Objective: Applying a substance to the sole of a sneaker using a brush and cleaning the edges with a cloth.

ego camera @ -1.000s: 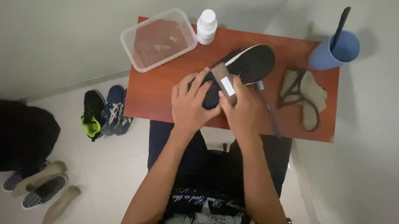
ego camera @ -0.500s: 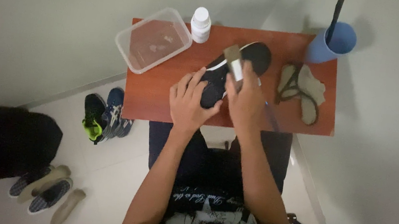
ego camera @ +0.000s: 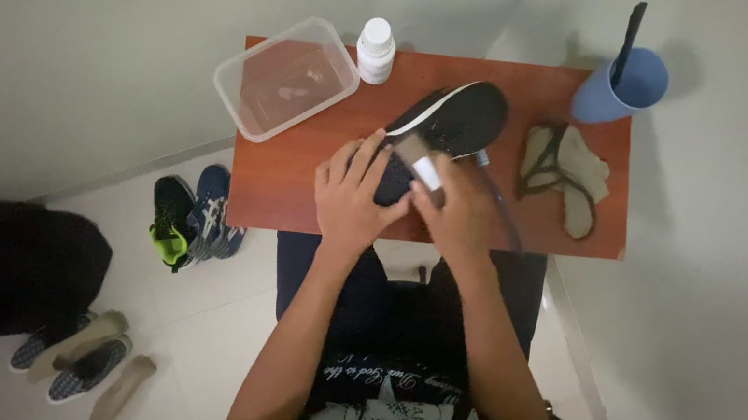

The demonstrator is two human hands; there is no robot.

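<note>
Left hand [ego camera: 351,199] steadies black shoe [ego camera: 445,122] | right hand [ego camera: 462,208] grips small brush [ego camera: 420,160], probably

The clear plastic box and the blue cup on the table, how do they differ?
The clear rectangular plastic box is shallow and see-through, while the blue round cup is tall and opaque. The box sits at the table's far left corner, the cup at its far right. The cup holds a dark stick; the box looks nearly empty. Both are open-topped.

black shoe [ego camera: 450,123] sole-up, angled on table
</note>
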